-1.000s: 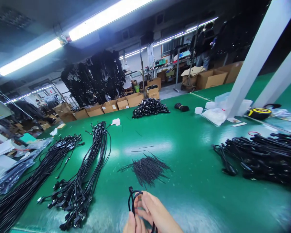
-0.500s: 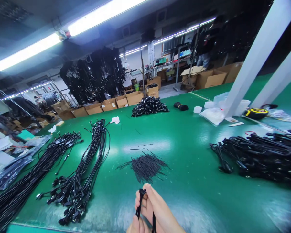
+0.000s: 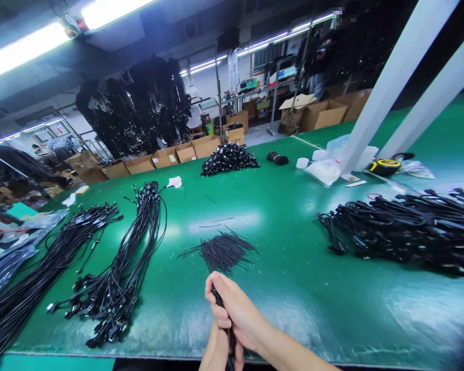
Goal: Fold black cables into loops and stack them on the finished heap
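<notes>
Right hand (image 3: 237, 314) low at the near edge of the green table (image 3: 294, 288), fingers curled and clamped round a folded black cable (image 3: 218, 298), only a short dark length of it showing between the fingers and again below the palm. Left hand (image 3: 214, 353) just beneath, mostly cut off by the bottom edge, thumb and fingers closed against the same cable lower down, touching the right hand.

Just beyond the hands, a loose fan of short black ties (image 3: 222, 251) lying flat on the table, a few strays scattered further back. To the left, a long bundle of black cables (image 3: 133, 252) stretched away across the table, plug ends heaped at its near end; further left, a second long bundle (image 3: 50, 263) running off the lower left corner. To the right, well apart from the hands, a wide heap of coiled black cables (image 3: 402, 232).

At the far edge of the table, a small black pile of connectors (image 3: 229, 158), a dark roll (image 3: 277, 158) beside it, clear plastic bags (image 3: 327, 170) against a white slanted post (image 3: 386, 87), and a yellow-and-black tape measure (image 3: 382, 166) near the post's foot. Behind the table, open cardboard boxes (image 3: 178, 153) in a row, with masses of black cable hanging above them
</notes>
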Demonstrator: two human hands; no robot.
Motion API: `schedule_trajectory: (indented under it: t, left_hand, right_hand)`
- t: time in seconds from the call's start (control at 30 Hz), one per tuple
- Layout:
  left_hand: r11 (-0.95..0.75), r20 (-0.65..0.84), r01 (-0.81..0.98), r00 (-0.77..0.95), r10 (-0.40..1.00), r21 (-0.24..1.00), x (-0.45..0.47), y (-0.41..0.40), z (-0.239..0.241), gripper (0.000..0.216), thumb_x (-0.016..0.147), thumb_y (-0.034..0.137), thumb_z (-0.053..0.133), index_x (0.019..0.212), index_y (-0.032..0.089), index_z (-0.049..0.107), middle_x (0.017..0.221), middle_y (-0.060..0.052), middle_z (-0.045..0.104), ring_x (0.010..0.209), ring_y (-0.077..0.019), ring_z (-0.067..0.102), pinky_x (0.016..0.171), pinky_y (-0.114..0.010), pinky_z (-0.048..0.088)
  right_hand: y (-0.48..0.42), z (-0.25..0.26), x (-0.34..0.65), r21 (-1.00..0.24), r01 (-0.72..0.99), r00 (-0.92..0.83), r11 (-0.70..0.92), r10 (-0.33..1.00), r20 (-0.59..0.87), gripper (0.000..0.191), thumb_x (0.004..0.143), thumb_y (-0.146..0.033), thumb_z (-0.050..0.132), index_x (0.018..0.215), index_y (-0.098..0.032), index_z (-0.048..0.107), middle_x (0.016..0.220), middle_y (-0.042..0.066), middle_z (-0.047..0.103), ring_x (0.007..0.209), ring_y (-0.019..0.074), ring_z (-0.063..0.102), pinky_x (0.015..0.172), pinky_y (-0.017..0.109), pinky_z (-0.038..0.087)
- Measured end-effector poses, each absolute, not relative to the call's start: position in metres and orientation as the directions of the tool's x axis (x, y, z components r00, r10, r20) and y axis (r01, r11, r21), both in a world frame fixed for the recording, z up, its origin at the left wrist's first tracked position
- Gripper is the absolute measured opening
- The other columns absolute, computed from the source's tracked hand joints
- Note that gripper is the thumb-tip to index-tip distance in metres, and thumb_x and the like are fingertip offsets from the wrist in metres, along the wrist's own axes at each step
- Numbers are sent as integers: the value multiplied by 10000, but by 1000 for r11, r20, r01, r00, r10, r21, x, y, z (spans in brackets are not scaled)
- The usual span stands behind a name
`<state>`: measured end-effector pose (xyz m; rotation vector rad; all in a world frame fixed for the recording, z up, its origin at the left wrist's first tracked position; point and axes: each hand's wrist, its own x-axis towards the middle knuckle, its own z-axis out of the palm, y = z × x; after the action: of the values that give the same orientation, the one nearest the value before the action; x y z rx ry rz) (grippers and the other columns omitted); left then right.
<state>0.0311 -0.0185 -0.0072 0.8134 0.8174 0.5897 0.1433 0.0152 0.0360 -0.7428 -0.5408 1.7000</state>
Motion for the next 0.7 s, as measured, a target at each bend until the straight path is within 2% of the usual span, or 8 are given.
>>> schedule_trajectory:
  t: [0.13, 0.23, 0.37, 0.47, 0.53, 0.6, 0.7]
  left_hand:
    - [626, -434, -107, 631, 643, 773, 32, -14, -9, 577, 706, 741, 508, 661, 174, 609, 484, 10, 519, 433, -106, 428, 474, -267, 297]
    - [676, -448, -115, 666, 596, 728, 30, -17, -10, 561, 691, 723, 556, 699, 163, 589, 507, 35, 463, 439, -79, 383, 471, -248, 271]
    - [727, -389, -220, 726, 567, 650, 36, -20, -15, 499, 658, 659, 658, 723, 181, 531, 516, 66, 404, 446, -70, 378, 481, -246, 296]
    - [755, -341, -296, 756, 559, 585, 41, -19, -20, 447, 693, 593, 675, 821, 188, 537, 528, 84, 394, 431, -57, 342, 474, -231, 284]
    - [747, -362, -252, 751, 552, 616, 41, -17, -23, 450, 754, 623, 584, 873, 191, 544, 522, 83, 401, 415, -61, 328, 470, -235, 286]
    - [669, -387, -158, 712, 587, 726, 39, -14, -25, 494, 792, 660, 483, 910, 186, 559, 508, 68, 435, 419, -80, 356, 488, -253, 312]
    - [378, -328, 43, 594, 735, 925, 35, -7, -24, 545, 813, 665, 433, 963, 165, 590, 560, 21, 534, 527, -127, 463, 587, -285, 371]
  right_hand:
    - [17, 27, 144, -739, -635, -150, -224, 975, -166, 469, 816, -649, 557, 771, -192, 467, 640, -70, 448, 372, 5, 265, 303, 119, 219]
    - [17, 25, 148, -714, -649, -202, -263, 964, -172, 469, 816, -659, 547, 788, -197, 470, 645, -71, 455, 363, 6, 256, 296, 123, 227]
    - [19, 30, 160, -623, -680, -319, -387, 921, -223, 471, 764, -620, 645, 789, -184, 469, 650, -67, 458, 397, -2, 219, 329, 114, 145]
    - [22, 33, 166, -607, -674, -333, -421, 906, -259, 452, 746, -575, 681, 775, -179, 465, 608, -80, 422, 401, -1, 172, 343, 126, 89]
    - [21, 32, 165, -610, -687, -286, -395, 919, -273, 457, 754, -597, 653, 759, -192, 443, 558, -103, 364, 394, 7, 124, 343, 138, 60]
    - [20, 29, 161, -633, -697, -204, -338, 939, -276, 482, 756, -641, 621, 742, -203, 420, 525, -118, 318, 389, 13, 95, 343, 146, 49]
    - [17, 21, 150, -751, -647, 16, -130, 983, -184, 525, 778, -708, 537, 705, -211, 384, 510, -123, 271, 388, 22, 96, 339, 150, 80]
